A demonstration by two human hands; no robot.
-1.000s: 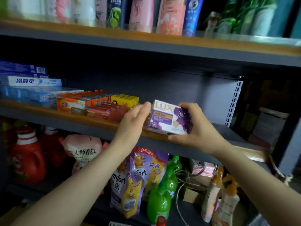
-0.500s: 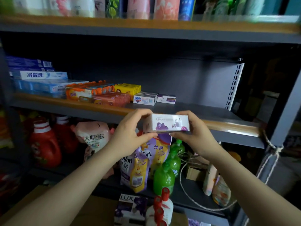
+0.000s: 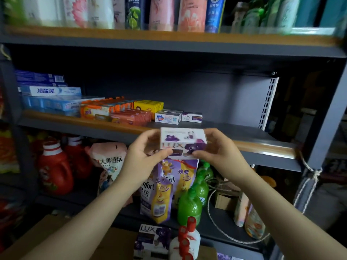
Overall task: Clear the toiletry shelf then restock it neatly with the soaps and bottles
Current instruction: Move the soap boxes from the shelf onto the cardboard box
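Restocking looks to be the step in hand: both hands hold a Lux soap box [image 3: 183,142] in the air just in front of the middle shelf's [image 3: 266,147] wooden front edge, not yet set down. The left hand [image 3: 144,156] pinches the box's left end between thumb and curled fingers, and the right hand [image 3: 217,149] grips the right end the same way.

On the shelf a row already runs from the blue toothpaste boxes [image 3: 50,102] on the left through orange soap bars [image 3: 105,109] and yellow soap bars [image 3: 148,106] to a white Safeguard soap box [image 3: 168,117] and a second, smaller-looking Lux box [image 3: 191,116]. To the right of that the shelf board shows bare. The next move probably calls for lifting the held box over the edge and setting it just beside the last Lux box, squared to the row.

The held box is a white and lilac carton with a dark purple flower and the brand name across its front face. It looks rigid and light, and sits level between the hands. Another Lux pack [image 3: 153,239] lies below, near the bottom of the view.
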